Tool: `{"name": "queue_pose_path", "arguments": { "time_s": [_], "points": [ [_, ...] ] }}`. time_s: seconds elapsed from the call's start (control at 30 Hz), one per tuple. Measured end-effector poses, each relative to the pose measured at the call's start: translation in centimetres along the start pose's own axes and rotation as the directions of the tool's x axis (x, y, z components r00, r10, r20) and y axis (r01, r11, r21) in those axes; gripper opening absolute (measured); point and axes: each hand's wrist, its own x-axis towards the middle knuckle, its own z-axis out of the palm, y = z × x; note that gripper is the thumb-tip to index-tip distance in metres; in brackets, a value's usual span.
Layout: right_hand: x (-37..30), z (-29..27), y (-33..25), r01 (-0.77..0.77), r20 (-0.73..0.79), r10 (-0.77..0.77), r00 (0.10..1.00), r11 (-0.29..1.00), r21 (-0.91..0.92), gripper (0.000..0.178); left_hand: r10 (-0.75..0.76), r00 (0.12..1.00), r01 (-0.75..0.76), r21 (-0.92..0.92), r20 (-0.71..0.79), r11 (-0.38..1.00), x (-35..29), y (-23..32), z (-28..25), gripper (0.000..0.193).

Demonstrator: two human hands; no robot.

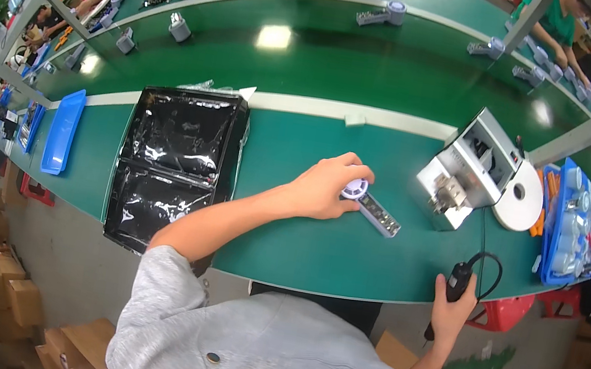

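My left hand [327,187] is closed around the round, slotted head of a lilac handheld device [381,217]. The device lies on the green bench, its handle pointing right and away from my fingers. A circuit board shows in the open handle. At the bench's front edge on the right, my right hand [452,310] grips a black electric screwdriver [459,280]. The tool is held well apart from the device, and a black cable loops from its upper end.
A black plastic-lined tray [176,144] lies left of my arm, with a blue tray [62,132] beyond. On the right stand a silver machine [473,162], a white disc-shaped roll [525,191] and a blue bin [548,259] of lilac parts. Similar devices sit on the green conveyor [317,49]; people work beyond.
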Motion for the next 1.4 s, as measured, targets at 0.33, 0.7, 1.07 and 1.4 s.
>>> {"name": "queue_pose_path", "arguments": {
  "time_s": [0.33,0.7,1.07,1.4],
  "points": [
    [0.5,1.7,-0.4,-0.002,-0.216,0.006,0.976,1.0,0.017,0.027,-0.023,0.872,0.189,0.293,-0.488,0.937,19.7,-9.1,-12.7,0.051],
    [-0.9,3.7,1.3,-0.237,-0.351,0.159,0.923,0.952,-0.194,0.051,-0.016,0.728,0.214,0.206,-0.685,0.955,28.9,-17.6,-9.5,0.058],
    [0.2,5.5,1.3,-0.053,-0.559,-0.151,0.815,0.942,-0.331,0.031,0.209,0.887,0.085,0.59,-0.412,0.803,21.2,-17.5,-19.3,0.07],
    [-1.2,4.1,-1.4,-0.043,-0.339,-0.172,0.925,0.838,-0.543,0.033,-0.484,0.028,0.824,-0.254,-0.874,0.506,2.6,-33.8,-37.6,0.112]
  ]
}}
